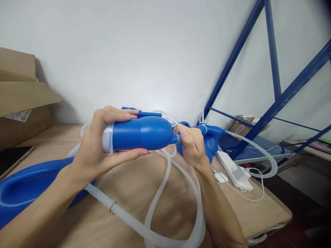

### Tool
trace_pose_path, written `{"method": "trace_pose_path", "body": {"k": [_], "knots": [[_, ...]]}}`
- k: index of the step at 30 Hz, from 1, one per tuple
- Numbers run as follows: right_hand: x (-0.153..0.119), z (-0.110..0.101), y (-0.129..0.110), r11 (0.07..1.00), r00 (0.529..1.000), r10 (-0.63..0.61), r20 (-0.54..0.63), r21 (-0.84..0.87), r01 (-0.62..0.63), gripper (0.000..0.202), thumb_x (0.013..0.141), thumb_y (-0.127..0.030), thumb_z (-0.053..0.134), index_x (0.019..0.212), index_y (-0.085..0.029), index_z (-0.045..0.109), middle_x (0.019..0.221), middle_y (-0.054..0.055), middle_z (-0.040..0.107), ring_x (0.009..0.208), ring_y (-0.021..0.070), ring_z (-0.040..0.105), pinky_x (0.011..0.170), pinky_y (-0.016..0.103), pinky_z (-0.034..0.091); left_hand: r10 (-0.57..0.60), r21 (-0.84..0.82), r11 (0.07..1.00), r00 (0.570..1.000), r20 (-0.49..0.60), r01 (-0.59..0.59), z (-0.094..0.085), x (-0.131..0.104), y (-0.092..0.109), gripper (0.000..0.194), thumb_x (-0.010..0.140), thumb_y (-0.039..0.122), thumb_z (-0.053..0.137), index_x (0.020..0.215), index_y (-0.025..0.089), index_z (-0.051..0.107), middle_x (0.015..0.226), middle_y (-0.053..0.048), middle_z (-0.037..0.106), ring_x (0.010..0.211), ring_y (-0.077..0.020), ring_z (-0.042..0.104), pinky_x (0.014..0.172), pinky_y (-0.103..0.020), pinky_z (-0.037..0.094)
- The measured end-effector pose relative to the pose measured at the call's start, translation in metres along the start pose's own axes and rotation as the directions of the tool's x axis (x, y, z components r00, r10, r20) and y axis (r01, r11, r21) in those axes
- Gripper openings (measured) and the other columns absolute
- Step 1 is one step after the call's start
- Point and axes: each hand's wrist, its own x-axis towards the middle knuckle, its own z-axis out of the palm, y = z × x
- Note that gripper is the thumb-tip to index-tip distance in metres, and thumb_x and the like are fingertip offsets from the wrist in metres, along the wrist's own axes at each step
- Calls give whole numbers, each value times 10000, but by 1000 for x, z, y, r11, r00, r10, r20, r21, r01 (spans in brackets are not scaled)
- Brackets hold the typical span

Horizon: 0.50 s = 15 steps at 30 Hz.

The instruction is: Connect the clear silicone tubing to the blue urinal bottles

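A blue bottle-shaped cylinder [152,132] lies level above the table, its clear-white cap [107,139] at the left end. My left hand [94,144] is wrapped around the capped end, thumb below and fingers above. My right hand [192,143] is closed round the narrow blue neck and light-blue joint at the other end. Past the right hand is a bunch of blue rounded parts [212,146], partly hidden, with a clear tube [267,155] curving away rightward. A blue flat bar [150,114] shows behind the cylinder.
Below my left forearm lies a large blue hollowed piece [49,172] with a ribbed whitish hose [126,215] beside it. Looped tubing [157,199] crosses the table [261,213]. A white power strip [234,170] sits right, near a blue metal rack [278,100]. Cardboard boxes [20,86] stand left.
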Motion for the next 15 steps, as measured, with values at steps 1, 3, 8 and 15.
{"method": "trace_pose_path", "body": {"k": [1,3,8,15], "knots": [[0,-1,-1,1000,1000,6,15,10,-6,426,1107,-345,326,707,-235,423,599,-36,437,538,134,414,573,307,334,70,15,997,998,6,-70,-1,1,0,646,764,447,936,1254,268,553,1186,-55,668,1257,-293,701,1090,-528,597],[1,-1,-2,1000,999,3,48,20,-4,402,1091,-306,336,701,-237,409,591,-39,417,530,135,395,567,309,334,163,72,984,986,20,-164,-3,3,1,600,769,437,934,1227,268,585,1201,-52,665,1288,-282,684,1125,-535,582],[-1,-1,-5,1000,1000,6,11,29,-6,393,1077,-291,365,702,-247,476,570,-35,433,516,152,400,569,325,352,46,75,996,999,0,-46,-4,-1,13,604,750,451,945,1212,308,583,1197,-46,681,1239,-298,705,1078,-547,598],[-7,4,1,992,992,103,-77,83,-96,506,1104,-464,364,672,-251,519,556,-15,494,502,165,451,556,350,374,-536,283,797,841,-76,534,-2,6,47,583,704,781,788,985,303,610,809,-9,692,673,-291,692,551,-429,534]]}}
